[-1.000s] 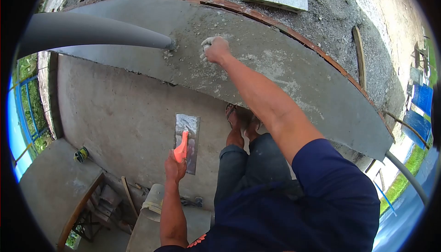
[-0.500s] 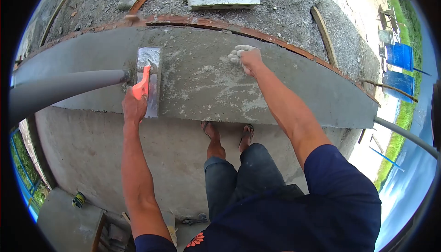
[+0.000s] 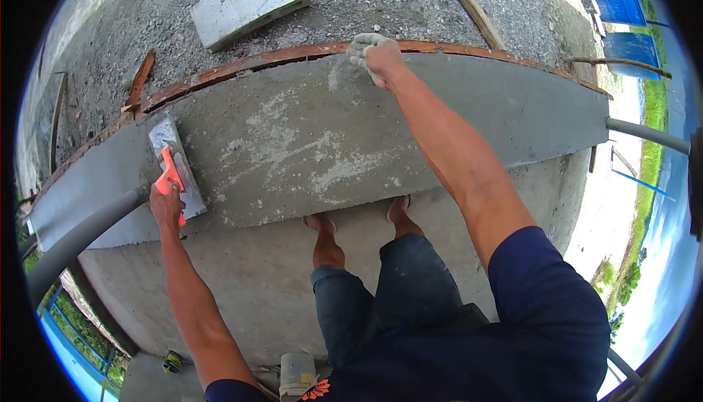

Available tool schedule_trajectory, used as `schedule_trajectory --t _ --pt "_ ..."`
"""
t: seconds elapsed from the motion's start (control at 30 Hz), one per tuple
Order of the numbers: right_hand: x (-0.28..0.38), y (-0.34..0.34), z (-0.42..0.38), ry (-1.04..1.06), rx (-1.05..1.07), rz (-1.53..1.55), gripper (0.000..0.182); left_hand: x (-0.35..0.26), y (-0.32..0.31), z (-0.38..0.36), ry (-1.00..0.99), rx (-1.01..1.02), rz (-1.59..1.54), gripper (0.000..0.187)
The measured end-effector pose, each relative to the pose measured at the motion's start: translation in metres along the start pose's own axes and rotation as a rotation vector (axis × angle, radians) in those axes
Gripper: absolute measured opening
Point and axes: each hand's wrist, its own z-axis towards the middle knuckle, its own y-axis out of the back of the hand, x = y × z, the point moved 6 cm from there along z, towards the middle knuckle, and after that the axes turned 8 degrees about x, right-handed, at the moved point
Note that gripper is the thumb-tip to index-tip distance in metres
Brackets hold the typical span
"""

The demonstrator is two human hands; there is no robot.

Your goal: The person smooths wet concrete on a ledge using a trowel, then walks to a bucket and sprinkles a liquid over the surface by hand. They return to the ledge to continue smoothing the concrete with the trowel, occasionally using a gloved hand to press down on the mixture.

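Trowel (image 3: pixel 176 168) and hands at a long grey concrete surface (image 3: pixel 469 102), head view. One second ago the trowel hung above the floor on the near side; it now stands over the surface at its left part, just beside the end of a grey pipe (image 3: pixel 84 239). Over the same interval the right hand (image 3: pixel 381 56) has shifted from beside the pipe end to the far edge, above the wooden edging (image 3: pixel 454 49). The change suggests that the trowel is now the part engaged with the surface, though contact beneath its blade cannot be told.

Left hand (image 3: pixel 167 201): fingers closed around the orange handle. Right hand: fingers coated in grey residue and curled partway; whether they hold anything cannot be told.

Pale powder (image 3: pixel 337 171) and crumbs lie in streaks across the middle of the surface; the right part looks smoother. Beyond the edging, a concrete block (image 3: pixel 253 5) and a plank (image 3: pixel 469 6) rest on gravel (image 3: pixel 381 6). Setting: open air, with blue containers (image 3: pixel 633 54) at far right, concrete floor (image 3: pixel 227 292) on the near side and a bucket (image 3: pixel 296 373) nearest the wearer.
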Motion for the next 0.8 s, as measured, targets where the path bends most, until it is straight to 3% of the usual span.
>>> schedule_trajectory --t 0.1,0.2,0.33,0.37,0.4,0.5,0.57,0.7,0.77,0.8 --pt "0.038 0.007 -0.045 -0.242 0.282 -0.534 0.044 -0.03 -0.015 -0.02 0.034 -0.022 0.018 0.027" --pt "0.021 0.054 -0.061 -0.065 0.672 -1.053 0.051 -0.041 -0.038 -0.028 0.08 0.067 -0.099 0.03" --pt "0.019 0.159 -0.121 -0.066 0.476 -1.031 0.055 -0.1 -0.084 -0.061 -0.019 0.131 0.002 0.023" --pt "0.013 0.192 -0.135 -0.043 0.405 -1.012 0.053 -0.103 -0.107 -0.067 0.096 0.106 -0.129 0.026" --pt "0.007 0.222 -0.151 -0.026 0.335 -0.98 0.051 -0.118 -0.129 -0.078 0.173 0.086 -0.043 0.027" --pt "-0.015 0.298 -0.199 -0.08 0.14 -0.885 0.046 -0.144 -0.184 -0.102 0.078 0.14 -0.075 0.028" --pt "-0.053 0.34 -0.223 -0.121 0.045 -0.641 0.044 -0.183 -0.212 -0.135 0.013 0.182 -0.069 0.029" --pt "-0.086 0.359 -0.249 -0.061 -0.122 -0.68 0.038 -0.239 -0.258 -0.183 -0.059 0.355 0.031 0.036" --pt "-0.057 0.336 -0.25 -0.183 -0.249 -0.67 0.028 -0.238 -0.245 -0.187 -0.051 0.366 0.076 0.035" --pt "-0.053 0.347 -0.243 -0.213 -0.281 -0.826 0.023 -0.238 -0.227 -0.192 -0.06 0.345 0.071 0.032"
